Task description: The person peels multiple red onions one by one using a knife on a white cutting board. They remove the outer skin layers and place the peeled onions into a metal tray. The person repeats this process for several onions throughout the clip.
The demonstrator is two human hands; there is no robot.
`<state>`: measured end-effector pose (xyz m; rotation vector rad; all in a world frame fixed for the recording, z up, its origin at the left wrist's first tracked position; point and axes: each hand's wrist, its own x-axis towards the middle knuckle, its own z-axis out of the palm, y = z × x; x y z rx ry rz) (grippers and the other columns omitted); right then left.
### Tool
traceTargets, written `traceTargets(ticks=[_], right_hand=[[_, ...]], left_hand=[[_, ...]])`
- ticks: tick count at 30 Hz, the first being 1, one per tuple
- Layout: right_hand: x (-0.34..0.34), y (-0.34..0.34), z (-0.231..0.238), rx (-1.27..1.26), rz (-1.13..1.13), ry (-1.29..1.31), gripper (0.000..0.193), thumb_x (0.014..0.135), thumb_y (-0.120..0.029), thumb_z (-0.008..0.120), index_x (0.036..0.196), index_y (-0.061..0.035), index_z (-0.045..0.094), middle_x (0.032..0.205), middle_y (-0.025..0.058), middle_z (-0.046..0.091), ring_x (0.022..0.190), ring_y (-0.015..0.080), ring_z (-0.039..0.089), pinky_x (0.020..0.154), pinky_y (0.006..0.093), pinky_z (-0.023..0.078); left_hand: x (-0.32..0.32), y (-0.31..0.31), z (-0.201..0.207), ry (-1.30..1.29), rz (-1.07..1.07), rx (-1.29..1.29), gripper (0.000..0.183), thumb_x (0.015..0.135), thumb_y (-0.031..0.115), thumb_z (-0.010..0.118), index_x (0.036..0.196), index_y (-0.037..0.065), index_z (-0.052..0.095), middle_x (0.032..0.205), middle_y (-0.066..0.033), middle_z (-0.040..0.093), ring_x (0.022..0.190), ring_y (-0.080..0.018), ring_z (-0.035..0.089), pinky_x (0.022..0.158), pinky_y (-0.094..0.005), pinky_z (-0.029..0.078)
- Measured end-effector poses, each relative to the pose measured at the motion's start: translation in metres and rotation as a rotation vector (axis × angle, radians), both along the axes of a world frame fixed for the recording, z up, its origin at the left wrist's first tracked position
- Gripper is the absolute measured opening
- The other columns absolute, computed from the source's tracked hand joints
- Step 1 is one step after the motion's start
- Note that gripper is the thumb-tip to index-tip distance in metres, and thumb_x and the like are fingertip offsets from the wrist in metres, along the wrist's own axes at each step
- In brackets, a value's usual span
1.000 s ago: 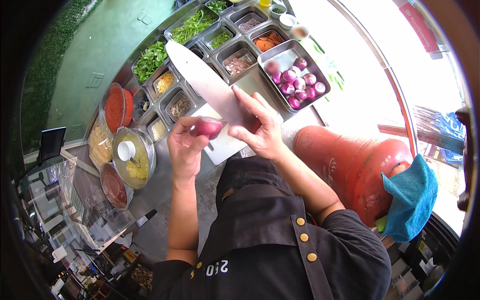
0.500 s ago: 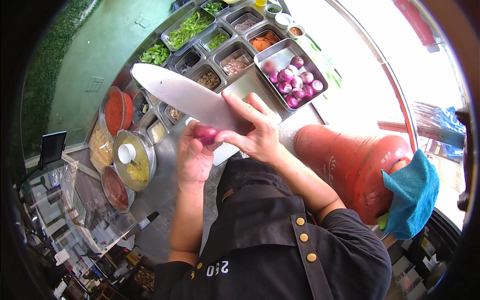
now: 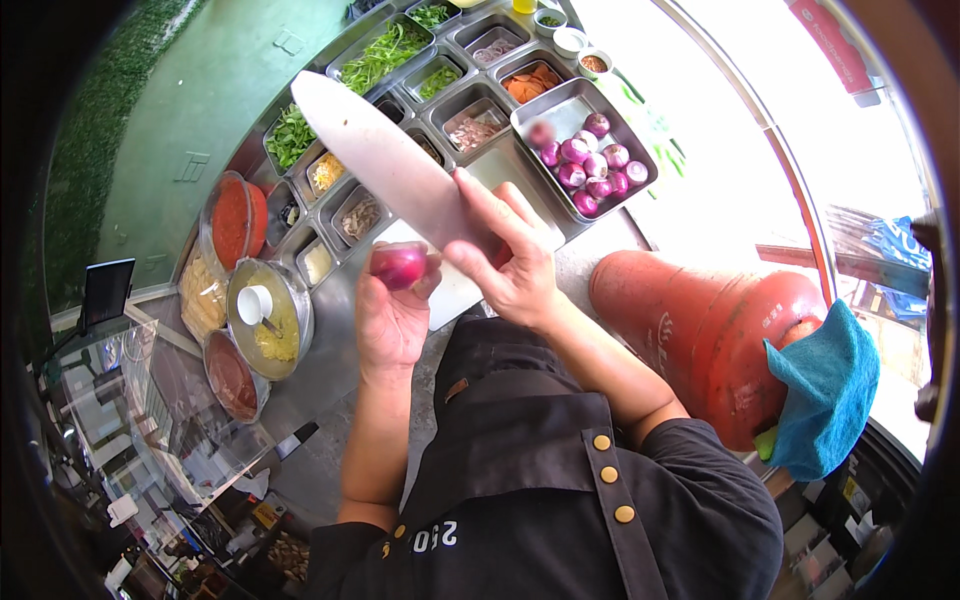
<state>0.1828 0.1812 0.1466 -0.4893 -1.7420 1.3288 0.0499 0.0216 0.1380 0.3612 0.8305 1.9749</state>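
Note:
My left hand grips a peeled-looking red onion between thumb and fingers, raised above the counter. My right hand is closed on a broad knife, its wide blade pointing up and to the left. The knife's handle is hidden in the palm. My right thumb is near the onion, with a small gap between them. Beneath both hands lies a white cutting board, partly covered by them. At the upper right, a metal tray holds several more red onions.
Metal pans of cut greens, sliced carrot and other ingredients line the far side. Bowls of red sauce and yellow paste stand at left. A large red gas cylinder with a teal cloth is at right.
The knife blade has swung up and to the right, steeper than before. My right thumb has come away from the onion, which my left hand has turned and lifted slightly.

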Motion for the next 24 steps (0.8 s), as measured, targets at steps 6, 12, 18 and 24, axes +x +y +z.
traceTargets(ticks=[6, 12, 18, 24], right_hand=[[0.002, 0.001, 0.009, 0.105, 0.005, -0.005, 0.072, 0.089, -0.028, 0.096, 0.154, -0.0102, 0.072, 0.09, 0.008, 0.06, 0.077, 0.0209, 0.058, 0.068, 0.0361, 0.049], [0.002, 0.001, 0.007, 0.17, -0.009, -0.016, 0.078, 0.089, -0.038, 0.097, 0.153, -0.0027, 0.071, 0.09, 0.009, 0.058, 0.077, 0.0201, 0.058, 0.068, 0.0343, 0.049], [-0.001, 0.005, 0.005, 0.156, -0.016, 0.017, 0.073, 0.087, -0.035, 0.098, 0.15, -0.006, 0.074, 0.087, 0.0076, 0.06, 0.074, 0.0193, 0.059, 0.065, 0.0347, 0.049], [0.0, 0.006, 0.004, 0.128, 0.024, -0.009, 0.07, 0.084, -0.029, 0.099, 0.148, -0.009, 0.076, 0.086, 0.0066, 0.062, 0.072, 0.0181, 0.059, 0.064, 0.0346, 0.048]], left_hand=[[0.004, 0.003, -0.004, -0.145, -0.025, 0.107, 0.069, 0.1, 0.043, 0.086, 0.15, 0.003, 0.062, 0.143, -0.0139, 0.074, 0.128, -0.0277, 0.074, 0.111, -0.0415, 0.064], [0.01, 0.004, -0.002, -0.139, 0.023, 0.04, 0.075, 0.096, 0.04, 0.09, 0.154, 0.004, 0.06, 0.148, -0.0131, 0.072, 0.128, -0.0251, 0.075, 0.113, -0.038, 0.063], [0.01, 0.004, -0.009, -0.183, 0.011, 0.068, 0.079, 0.095, 0.038, 0.092, 0.156, 0.002, 0.057, 0.151, -0.0141, 0.07, 0.132, -0.0261, 0.073, 0.117, -0.0377, 0.062], [0.013, 0.005, -0.008, -0.102, 0.084, 0.036, 0.08, 0.097, 0.036, 0.09, 0.159, 0.001, 0.054, 0.156, -0.0153, 0.067, 0.137, -0.0263, 0.07, 0.119, -0.0391, 0.061]])
